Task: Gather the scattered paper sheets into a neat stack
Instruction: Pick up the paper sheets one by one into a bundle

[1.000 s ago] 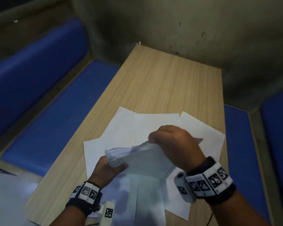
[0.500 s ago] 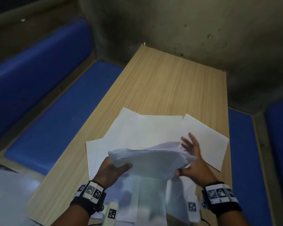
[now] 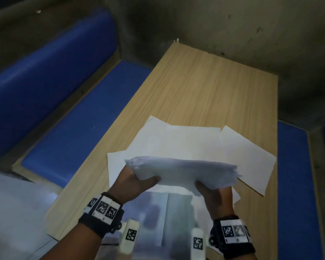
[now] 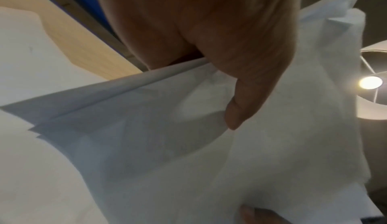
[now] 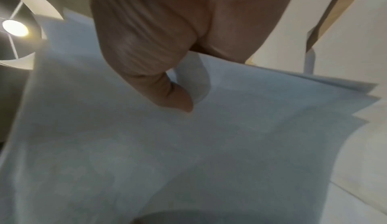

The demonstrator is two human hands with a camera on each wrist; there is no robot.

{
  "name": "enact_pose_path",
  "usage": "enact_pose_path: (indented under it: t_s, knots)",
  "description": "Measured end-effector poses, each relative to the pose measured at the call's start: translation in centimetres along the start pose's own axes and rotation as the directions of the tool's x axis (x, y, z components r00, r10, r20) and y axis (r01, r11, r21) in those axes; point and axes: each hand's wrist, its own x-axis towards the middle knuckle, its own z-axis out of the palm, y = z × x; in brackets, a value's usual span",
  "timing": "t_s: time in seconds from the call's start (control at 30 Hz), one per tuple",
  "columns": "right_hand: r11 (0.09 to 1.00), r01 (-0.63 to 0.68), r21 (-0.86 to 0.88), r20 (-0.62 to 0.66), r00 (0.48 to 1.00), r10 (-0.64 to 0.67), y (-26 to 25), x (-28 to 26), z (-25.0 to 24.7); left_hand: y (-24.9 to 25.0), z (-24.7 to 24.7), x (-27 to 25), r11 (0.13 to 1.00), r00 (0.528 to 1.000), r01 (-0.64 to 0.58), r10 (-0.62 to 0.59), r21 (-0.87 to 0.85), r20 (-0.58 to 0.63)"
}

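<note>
A loose bundle of white paper sheets (image 3: pixel 184 171) is lifted above the table, its edges uneven. My left hand (image 3: pixel 137 182) grips its left end, thumb on top (image 4: pixel 240 108), the other fingers hidden beneath. My right hand (image 3: pixel 214 196) grips the right end the same way, thumb pressed on the paper (image 5: pixel 167 95). More white sheets (image 3: pixel 191 141) lie fanned and overlapping on the wooden table (image 3: pixel 204 87), under and beyond the bundle. Another sheet (image 3: pixel 251 158) reaches toward the table's right edge.
Blue padded benches run along the left (image 3: pixel 79 109) and right (image 3: pixel 293 175) of the table. A grey wall (image 3: pixel 214 21) closes the far end. A lit lamp (image 4: pixel 370 82) shows in both wrist views.
My right hand came off the top of the bundle, opened beside it, and now grips its right end. The bundle has flattened out and spread wider between both hands.
</note>
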Motion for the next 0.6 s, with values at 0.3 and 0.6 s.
enact_pose_path:
  t_s: [0.3, 0.6]
  knots:
    - [0.997, -0.038, -0.071, -0.027, 0.999, 0.036, 3.2, -0.4, 2.8, -3.1, 1.4, -0.5, 0.984, 0.988, 0.154, -0.154, -0.087, 0.003]
    - [0.963, -0.206, -0.173, -0.041, 0.978, 0.202, 5.4, -0.6, 4.3, -4.5, 1.7, -0.7, 0.956, 0.964, 0.221, -0.244, -0.192, -0.108]
